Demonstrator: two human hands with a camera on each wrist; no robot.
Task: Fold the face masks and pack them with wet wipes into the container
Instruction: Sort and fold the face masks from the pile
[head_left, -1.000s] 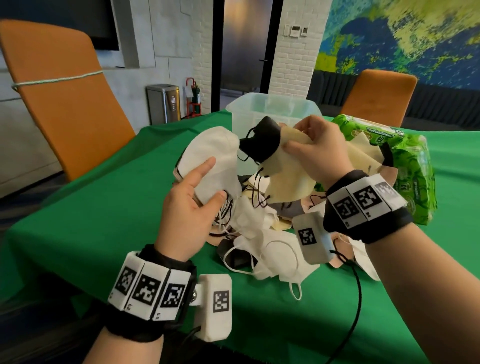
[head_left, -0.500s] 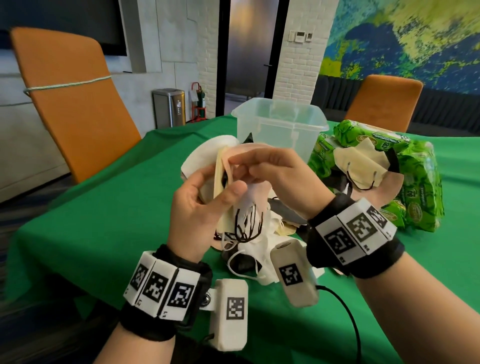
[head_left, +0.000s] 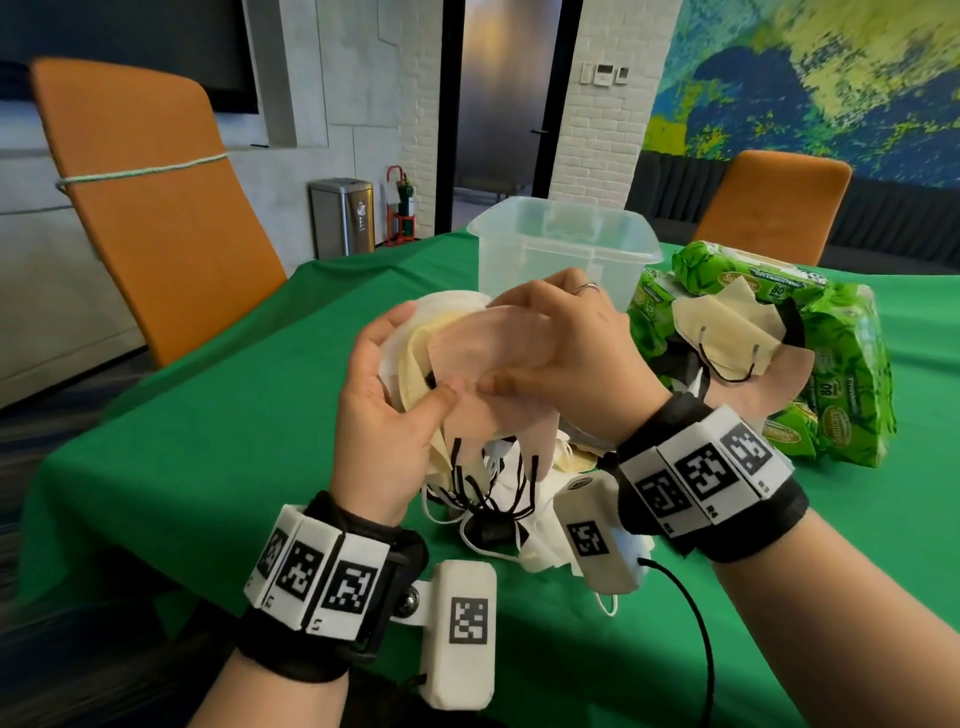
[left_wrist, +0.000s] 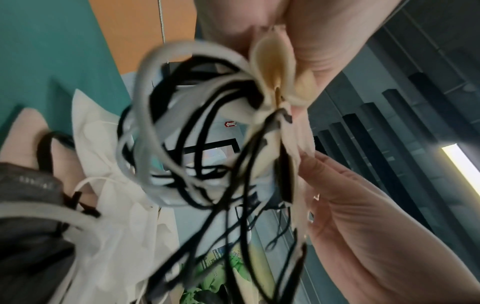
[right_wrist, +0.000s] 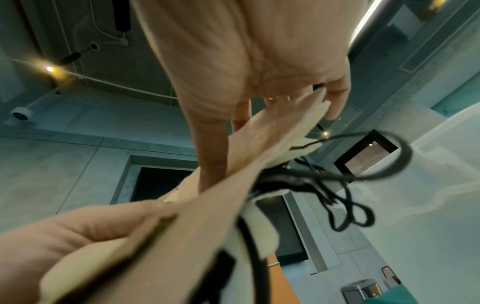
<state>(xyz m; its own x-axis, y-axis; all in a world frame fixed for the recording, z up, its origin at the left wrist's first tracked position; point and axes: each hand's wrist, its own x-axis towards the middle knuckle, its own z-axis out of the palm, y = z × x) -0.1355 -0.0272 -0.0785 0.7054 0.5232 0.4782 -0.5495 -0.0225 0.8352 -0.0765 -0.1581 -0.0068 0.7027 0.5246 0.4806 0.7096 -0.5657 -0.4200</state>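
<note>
Folded pink fabric face mask (head_left: 498, 348) now pressed flat against a stack of folded cream and white face masks (head_left: 415, 353), held above the near middle of the surface; a second ago carried apart from the stack, in the right hand alone. Left hand (head_left: 384, 410) clenched round the stack, thumb across its front. Right hand (head_left: 566, 358) curled over the pink mask from the far side, thumb meeting the left thumb on its lower edge. Black and white ear loops (head_left: 483, 483) dangling tangled beneath the stack, plain in the left wrist view (left_wrist: 197, 156).

Meaning for the task, as a judgement: one more mask folded and added to the bundle; bundle not yet packed; folding stage well short of complete.

Heap of loose white, black and beige face masks (head_left: 524, 535) lying under the hands. Clear plastic container (head_left: 563, 249) towards the far edge, contents not legible through the walls. Green packs of wet wipes (head_left: 841, 364) at the right of the container, a cream mask with black loops (head_left: 722, 332) draped across them.

Green cloth-covered surface (head_left: 208, 441). Orange chairs at the left edge (head_left: 150, 208) and far right corner (head_left: 774, 208). Steel waste bin (head_left: 343, 215), white brick pillar, dark doorway and blue-green mural beyond.
</note>
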